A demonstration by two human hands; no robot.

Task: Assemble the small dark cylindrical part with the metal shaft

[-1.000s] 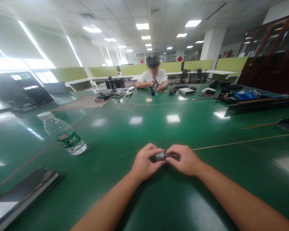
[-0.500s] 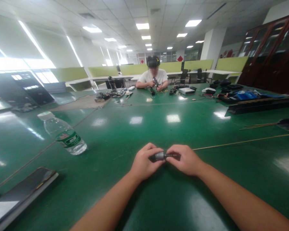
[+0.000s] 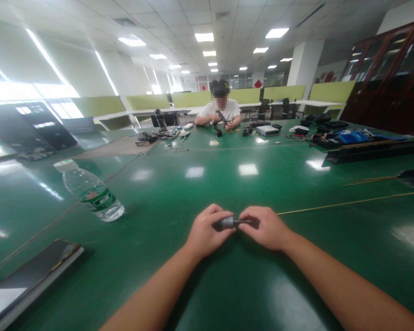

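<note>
Crosswise, one dark cylindrical tool (image 3: 229, 222) lies between the two hands, long axis roughly parallel to the tabletop's (image 3: 179, 195) far edge; neither hand is nearer; the left hand (image 3: 207, 232) curls round its thick body; the right hand (image 3: 265, 229) pinches its thin end; one bottle (image 3: 99, 198) stands leftward.

Open-plan office with a large table used as a workbench
The office setting is shown by the panelled ceiling (image 3: 174, 20) with its rows of bright lights (image 3: 204, 38), the yellow-green partitions (image 3: 148, 101) behind white desks (image 3: 114, 116), the dark chairs (image 3: 263, 109), the pale blinds (image 3: 10, 55) at left and the tall red-brown cabinet (image 3: 369, 82) with glazed doors at right; the glossy green table (image 3: 193, 195), with devices and parts (image 3: 267, 130) strewn near a seated person (image 3: 233, 109), adds a workshop character
</note>
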